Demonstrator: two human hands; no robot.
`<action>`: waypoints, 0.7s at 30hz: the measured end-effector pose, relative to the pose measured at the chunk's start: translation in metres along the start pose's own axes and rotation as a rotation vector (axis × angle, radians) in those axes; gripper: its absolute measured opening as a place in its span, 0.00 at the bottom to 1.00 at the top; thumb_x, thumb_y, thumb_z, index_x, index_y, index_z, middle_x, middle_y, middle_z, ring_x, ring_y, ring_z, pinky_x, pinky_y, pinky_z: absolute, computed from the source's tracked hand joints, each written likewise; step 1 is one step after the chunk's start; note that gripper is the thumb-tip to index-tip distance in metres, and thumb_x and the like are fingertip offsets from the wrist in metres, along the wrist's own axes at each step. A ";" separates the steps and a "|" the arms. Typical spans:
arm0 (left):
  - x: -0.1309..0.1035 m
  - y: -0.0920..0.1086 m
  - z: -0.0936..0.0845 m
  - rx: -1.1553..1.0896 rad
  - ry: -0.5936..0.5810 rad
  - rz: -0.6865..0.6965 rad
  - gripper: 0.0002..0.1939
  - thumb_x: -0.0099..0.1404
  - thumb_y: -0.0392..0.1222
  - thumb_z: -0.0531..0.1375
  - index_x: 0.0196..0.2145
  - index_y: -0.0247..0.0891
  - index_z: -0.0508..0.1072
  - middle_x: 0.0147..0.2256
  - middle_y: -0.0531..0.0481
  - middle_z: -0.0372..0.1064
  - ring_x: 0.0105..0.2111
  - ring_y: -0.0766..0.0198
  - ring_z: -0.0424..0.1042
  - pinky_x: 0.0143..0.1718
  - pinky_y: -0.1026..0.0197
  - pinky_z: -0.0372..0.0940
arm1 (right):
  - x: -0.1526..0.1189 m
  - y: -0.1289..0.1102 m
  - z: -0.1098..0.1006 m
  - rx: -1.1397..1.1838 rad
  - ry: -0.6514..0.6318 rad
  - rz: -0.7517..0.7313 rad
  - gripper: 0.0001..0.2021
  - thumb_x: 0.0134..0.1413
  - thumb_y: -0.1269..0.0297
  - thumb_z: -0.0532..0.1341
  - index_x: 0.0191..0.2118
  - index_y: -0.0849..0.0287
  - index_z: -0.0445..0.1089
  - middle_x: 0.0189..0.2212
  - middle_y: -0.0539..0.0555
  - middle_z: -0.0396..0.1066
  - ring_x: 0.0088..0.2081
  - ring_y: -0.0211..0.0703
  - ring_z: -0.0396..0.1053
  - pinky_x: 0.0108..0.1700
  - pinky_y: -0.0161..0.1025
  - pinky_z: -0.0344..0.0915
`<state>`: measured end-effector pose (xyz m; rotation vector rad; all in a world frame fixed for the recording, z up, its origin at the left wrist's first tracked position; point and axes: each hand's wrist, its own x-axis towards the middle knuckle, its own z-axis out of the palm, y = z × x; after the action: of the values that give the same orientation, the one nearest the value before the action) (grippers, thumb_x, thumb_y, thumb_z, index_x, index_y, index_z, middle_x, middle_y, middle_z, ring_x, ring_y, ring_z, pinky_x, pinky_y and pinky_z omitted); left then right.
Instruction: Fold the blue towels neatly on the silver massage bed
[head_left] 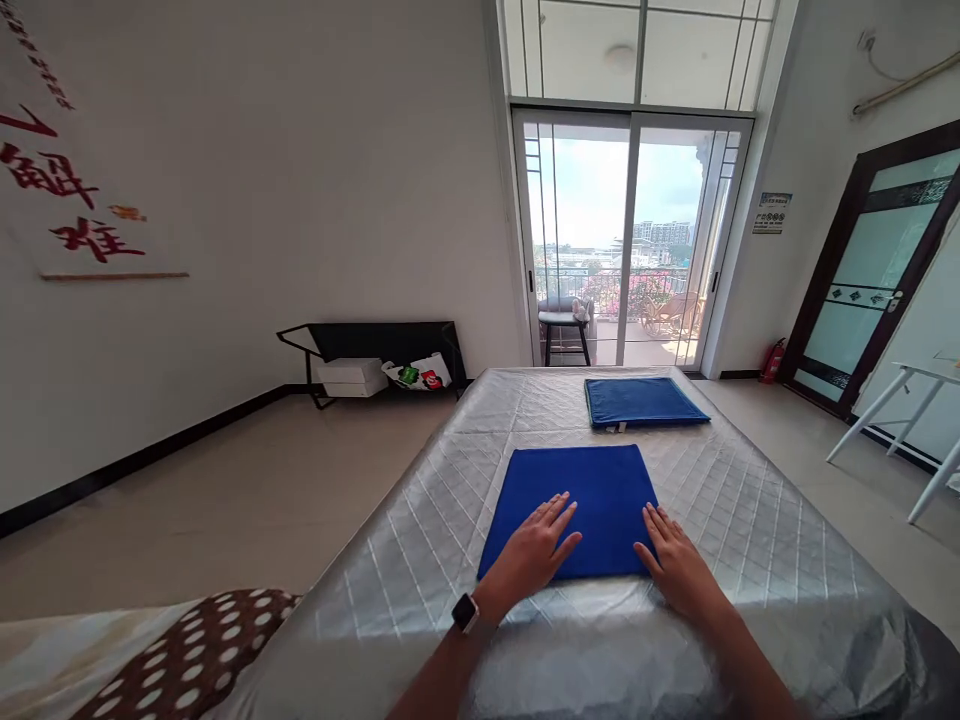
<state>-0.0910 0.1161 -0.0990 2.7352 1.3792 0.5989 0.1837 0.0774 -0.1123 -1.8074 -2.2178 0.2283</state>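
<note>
Silver quilted cover (409, 540); left hand (531, 548) outstretched on blue cloth (577, 482); right hand (673, 558) outstretched at its edge

Left hand (529, 550) on a flat blue cloth (585, 482), right hand (677, 558) at its right edge
Silver quilted cover (424, 530) beneath; a darker blue pad (646, 402) lies far, rightward.

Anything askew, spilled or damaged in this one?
Nothing spilled or damaged stands out. Slightly untidy: a pale tag shows at the near edge of the farther blue cloth, and the silver cover wrinkles at its near right corner. The nearer blue cloth lies flat.
</note>
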 end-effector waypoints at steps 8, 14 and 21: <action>0.078 0.081 0.070 0.019 -0.157 0.207 0.29 0.77 0.51 0.38 0.70 0.40 0.52 0.68 0.40 0.53 0.68 0.54 0.52 0.66 0.46 0.52 | 0.002 -0.008 0.003 -0.035 -0.090 -0.052 0.30 0.68 0.54 0.47 0.71 0.59 0.49 0.70 0.61 0.47 0.70 0.53 0.47 0.68 0.52 0.50; 0.048 0.021 0.062 0.073 -0.179 -0.058 0.36 0.74 0.61 0.36 0.69 0.37 0.54 0.69 0.40 0.49 0.69 0.52 0.47 0.67 0.45 0.49 | 0.005 -0.014 0.001 -0.001 -0.114 0.039 0.33 0.68 0.48 0.43 0.72 0.60 0.46 0.70 0.60 0.46 0.70 0.53 0.44 0.68 0.52 0.48; -0.046 -0.082 0.035 0.172 -0.103 -0.310 0.36 0.74 0.61 0.37 0.70 0.37 0.49 0.68 0.37 0.50 0.69 0.50 0.49 0.66 0.42 0.50 | 0.001 -0.013 -0.002 -0.021 -0.154 0.056 0.33 0.69 0.50 0.37 0.71 0.66 0.46 0.71 0.60 0.41 0.71 0.48 0.41 0.70 0.47 0.42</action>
<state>-0.1667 0.1362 -0.1620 2.5459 1.8539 0.3305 0.1716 0.0755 -0.1061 -1.9251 -2.2803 0.3690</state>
